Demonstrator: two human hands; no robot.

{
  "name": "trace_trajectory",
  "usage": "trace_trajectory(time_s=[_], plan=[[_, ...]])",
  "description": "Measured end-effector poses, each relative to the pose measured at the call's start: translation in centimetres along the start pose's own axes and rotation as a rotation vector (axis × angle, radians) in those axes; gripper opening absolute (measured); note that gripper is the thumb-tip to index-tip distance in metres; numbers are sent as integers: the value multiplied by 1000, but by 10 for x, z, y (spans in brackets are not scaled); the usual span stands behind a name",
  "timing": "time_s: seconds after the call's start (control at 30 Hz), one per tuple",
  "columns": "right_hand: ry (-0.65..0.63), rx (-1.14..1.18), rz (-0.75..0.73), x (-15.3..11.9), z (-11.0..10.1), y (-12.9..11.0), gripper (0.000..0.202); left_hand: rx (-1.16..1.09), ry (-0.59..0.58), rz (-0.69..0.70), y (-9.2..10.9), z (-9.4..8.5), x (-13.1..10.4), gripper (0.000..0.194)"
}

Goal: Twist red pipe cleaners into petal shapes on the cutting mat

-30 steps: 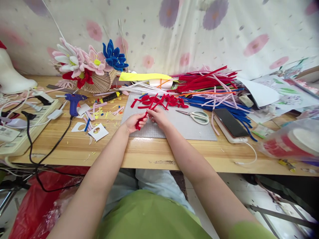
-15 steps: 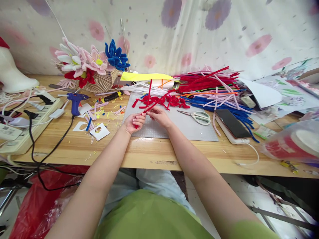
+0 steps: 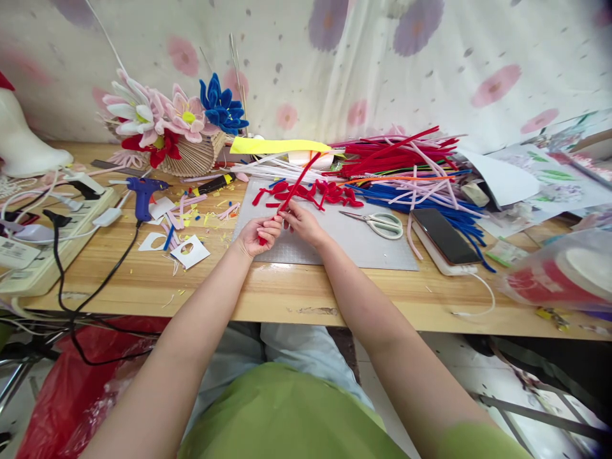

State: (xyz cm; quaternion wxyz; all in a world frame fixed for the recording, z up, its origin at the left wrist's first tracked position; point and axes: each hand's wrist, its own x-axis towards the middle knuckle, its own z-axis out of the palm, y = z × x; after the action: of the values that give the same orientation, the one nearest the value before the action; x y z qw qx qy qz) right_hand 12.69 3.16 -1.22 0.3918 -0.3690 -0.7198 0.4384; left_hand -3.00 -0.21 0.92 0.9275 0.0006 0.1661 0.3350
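Over the grey cutting mat (image 3: 373, 253), my left hand (image 3: 262, 236) is closed around red pipe cleaner (image 3: 304, 173); a red end shows below its fingers. My right hand (image 3: 304, 223) pinches the same red stems just beside the left fingertips. Their long part slants up and to the right above both hands. How many strands lie together there, I cannot tell. Behind the hands, several bent red pipe-cleaner pieces (image 3: 329, 192) rest on the mat. Scissors (image 3: 382, 224) with pale handles lie to the right of my right hand.
Bundled red pipe cleaners (image 3: 392, 153) and blue ones (image 3: 459, 223) lie at the back right, near a phone (image 3: 444, 236). On the left are a blue glue gun (image 3: 143, 194), a power strip (image 3: 62, 242), cut white paper (image 3: 191, 254) and fuzzy flowers (image 3: 182, 118).
The upright red strand and the slanting one, seen apart before, now run close together toward the upper right. My right hand has shifted slightly; the left stays nearly in place.
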Motion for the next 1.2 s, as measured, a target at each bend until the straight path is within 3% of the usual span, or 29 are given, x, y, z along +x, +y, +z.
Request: trace_trajectory(time_s=[0.2, 0.33, 0.4, 0.57, 0.67, 0.73, 0.8, 0.9, 1.0, 1.1, 1.2], plan=[[3, -6, 11, -1, 0, -7, 18, 148, 43, 75, 1, 3, 1, 18], [19, -82, -1, -1, -3, -12, 14, 525, 157, 197, 2, 3, 8, 20], [68, -167, 8, 1, -5, -11, 14, 809, 226, 354, 1, 2, 15, 18], [201, -289, 106, 7, -5, -3, 7, 1609, 469, 942, -8, -4, 26, 13], [252, -216, 112, 8, -3, -3, 8, 1788, 578, 1123, -15, -4, 29, 12], [241, -113, 101, 8, -4, -5, 17, 1676, 563, 1080, -17, -2, 29, 14], [226, 28, 77, 7, -6, -8, 29, 1383, 509, 953, -17, 2, 28, 16], [327, 250, 29, 5, -13, -12, 42, 841, 378, 677, -12, 8, 21, 20], [384, 390, 49, 1, -17, -13, 38, 463, 211, 386, -7, 12, 10, 25], [220, 367, 28, -3, -16, -14, 35, 265, 116, 191, -6, 11, 4, 27], [80, 232, -59, -6, -14, -15, 33, 185, 103, 98, -6, 8, 3, 25]])
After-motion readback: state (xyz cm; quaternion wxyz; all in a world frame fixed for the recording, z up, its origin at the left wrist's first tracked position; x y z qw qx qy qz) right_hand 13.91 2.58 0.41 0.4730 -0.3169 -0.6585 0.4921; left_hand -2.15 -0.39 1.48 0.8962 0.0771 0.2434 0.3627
